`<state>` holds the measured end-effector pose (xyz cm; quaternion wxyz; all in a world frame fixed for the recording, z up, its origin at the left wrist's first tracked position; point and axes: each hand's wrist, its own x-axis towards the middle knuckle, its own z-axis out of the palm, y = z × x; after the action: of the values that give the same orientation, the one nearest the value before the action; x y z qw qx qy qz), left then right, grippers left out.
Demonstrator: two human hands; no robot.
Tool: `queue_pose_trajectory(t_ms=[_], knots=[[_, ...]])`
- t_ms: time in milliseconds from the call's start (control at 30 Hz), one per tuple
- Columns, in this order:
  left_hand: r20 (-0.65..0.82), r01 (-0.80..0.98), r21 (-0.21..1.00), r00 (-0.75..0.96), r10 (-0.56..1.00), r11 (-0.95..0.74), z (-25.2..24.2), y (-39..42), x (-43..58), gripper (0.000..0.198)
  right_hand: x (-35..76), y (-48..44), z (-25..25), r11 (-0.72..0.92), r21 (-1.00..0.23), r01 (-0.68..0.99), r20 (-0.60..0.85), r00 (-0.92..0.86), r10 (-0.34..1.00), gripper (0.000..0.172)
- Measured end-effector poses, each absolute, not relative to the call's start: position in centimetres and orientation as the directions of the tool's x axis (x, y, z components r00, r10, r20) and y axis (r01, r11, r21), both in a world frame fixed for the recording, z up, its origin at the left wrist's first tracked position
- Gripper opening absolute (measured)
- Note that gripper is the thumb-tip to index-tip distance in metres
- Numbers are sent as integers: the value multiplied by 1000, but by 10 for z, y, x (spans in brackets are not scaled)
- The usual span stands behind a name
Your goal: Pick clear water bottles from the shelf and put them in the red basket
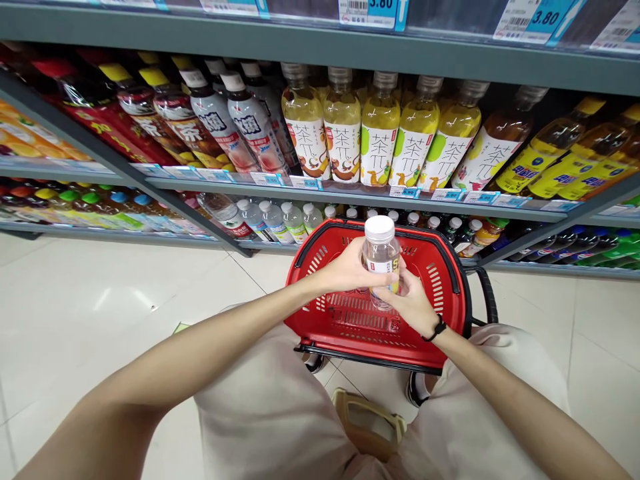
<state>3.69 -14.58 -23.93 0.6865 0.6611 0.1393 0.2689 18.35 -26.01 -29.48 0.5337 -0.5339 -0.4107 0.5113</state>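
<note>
Red basket (345, 339) below bottle (382, 260), in front of lower shelf (274, 246), contact unclear.

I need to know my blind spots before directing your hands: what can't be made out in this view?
All in the head view:
White-capped clear bottle: label partly covered by the left hand and right hand.
Bottom-shelf bottles: some partly hidden behind the red shopping basket.
Upper price tags: cut off by the top edge.
Lower price tags: fine print too small.
Shoes: partly hidden by basket and trousers.
</note>
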Motion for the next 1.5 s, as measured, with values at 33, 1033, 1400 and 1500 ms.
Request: queue_pose_trajectory(t_ms=[33,1033,1400,1500], knots=[[163,-181,983,816,554,-21,-239,-146,37,39,183,-260,-295,-103,-988,-111,-118,144,982,67],[121,-154,988,819,561,12,-235,-147,37,40,183,-258,-289,-100,-983,-155,-121,132,984,59],[-128,-179,949,536,835,260,-258,-135,51,54,189,-256,-254,-455,-796,-398,-480,-43,876,63],[-200,-218,906,535,821,363,-260,-133,55,58,192,-255,-251,-496,-731,-469,-520,-88,849,59]])
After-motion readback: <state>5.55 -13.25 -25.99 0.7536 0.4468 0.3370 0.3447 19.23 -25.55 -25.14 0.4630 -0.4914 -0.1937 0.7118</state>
